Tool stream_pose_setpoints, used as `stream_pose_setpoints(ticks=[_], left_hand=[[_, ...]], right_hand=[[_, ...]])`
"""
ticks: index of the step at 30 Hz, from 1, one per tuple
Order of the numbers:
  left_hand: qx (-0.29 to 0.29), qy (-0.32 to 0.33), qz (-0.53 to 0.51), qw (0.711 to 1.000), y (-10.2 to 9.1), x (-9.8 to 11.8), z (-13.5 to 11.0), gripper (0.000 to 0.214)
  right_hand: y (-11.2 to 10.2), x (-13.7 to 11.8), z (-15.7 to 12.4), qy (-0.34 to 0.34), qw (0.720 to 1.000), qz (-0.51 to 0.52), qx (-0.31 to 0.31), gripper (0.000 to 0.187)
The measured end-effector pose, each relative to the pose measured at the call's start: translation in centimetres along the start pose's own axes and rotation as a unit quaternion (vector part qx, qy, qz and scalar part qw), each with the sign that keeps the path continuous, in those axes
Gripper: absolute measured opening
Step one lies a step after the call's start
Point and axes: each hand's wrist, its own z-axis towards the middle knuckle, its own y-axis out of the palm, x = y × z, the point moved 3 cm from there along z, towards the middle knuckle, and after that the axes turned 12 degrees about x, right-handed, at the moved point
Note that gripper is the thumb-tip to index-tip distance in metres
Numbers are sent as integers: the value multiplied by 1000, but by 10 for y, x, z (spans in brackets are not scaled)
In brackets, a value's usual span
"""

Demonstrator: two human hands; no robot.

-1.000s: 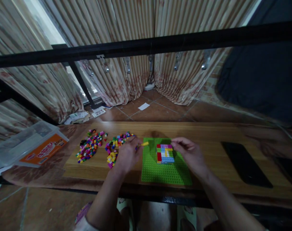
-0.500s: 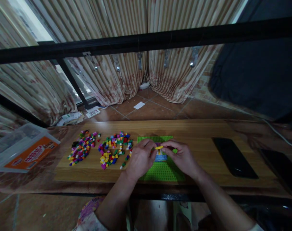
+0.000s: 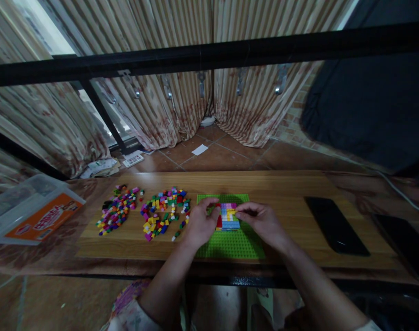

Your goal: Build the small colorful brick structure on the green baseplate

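A green studded baseplate lies on the wooden board. On it stands a flat block of toy bricks in light blue, white, yellow, pink, purple and red. My left hand is at the left side of the block, its thumb and fingers apart with nothing visible between them. At the block's right edge, my right hand has thumb and index finger together at a small yellow brick, which the fingertips partly cover. Whether that brick is pressed onto the block is too small to tell.
Two loose piles of coloured bricks, a left pile and a nearer pile, lie left of the baseplate. A clear plastic box with an orange label stands at far left. A black phone-like slab lies on the right, another dark slab beyond it.
The yellow brick was raised between both hands above the block. Now it is lower, at the right hand only. My left hand has let go and drawn back left, uncovering the block.
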Motion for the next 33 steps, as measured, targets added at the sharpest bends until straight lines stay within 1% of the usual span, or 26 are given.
stream_pose_setpoints(ticks=[3, 6, 9, 13, 16, 19, 25, 30, 33], left_hand=[[-23, -44, -54, 997, 9, -7, 0, 25], [-28, -79, -78, 993, 18, -12, 1, 29], [-24, -94, -89, 991, 25, -13, 1, 33], [-20, -108, -95, 989, 28, -8, 0, 33], [-12, -93, -55, 994, 26, -2, -2, 33], [5, -56, -6, 998, 23, 5, -3, 30], [27, 17, 29, 999, 21, 15, -5, 26], [28, 26, 35, 999, 23, 13, -9, 23], [23, 2, -12, 1000, 23, 8, -10, 23]], right_hand=[[-1, 1, 1, -4, 1000, -4, 0, 21], [-1, 2, 1, -6, 1000, -5, 0, 19], [0, 4, 2, -7, 1000, -7, 18, 18], [2, 6, 3, -3, 999, 7, 33, 20], [2, 8, 3, 1, 999, 11, 36, 20], [2, 9, 3, 5, 999, 7, 36, 19], [3, 7, 1, 8, 999, 9, 38, 21], [3, 3, 1, 15, 999, 10, 33, 25], [-1, 1, 2, 47, 999, 10, 24, 28]])
